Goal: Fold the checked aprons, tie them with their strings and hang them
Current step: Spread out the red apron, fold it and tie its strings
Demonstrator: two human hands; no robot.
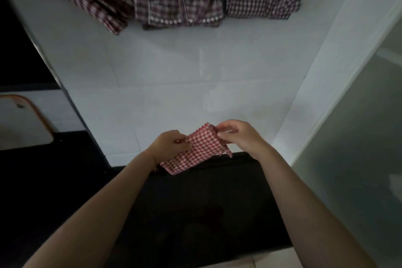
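- While it hovered above the dark tabletop, the left hand pinched the left edge of a small folded red-checked apron.
- At its upper right corner, the right hand gripped that apron with curled fingers.
- Higher on the white tiled wall, three checked aprons hung in a row.

the black counter runs below the white tiled wall. the folded red checked apron is over the back edge of the counter, near the wall; if it touches the counter is not clear.
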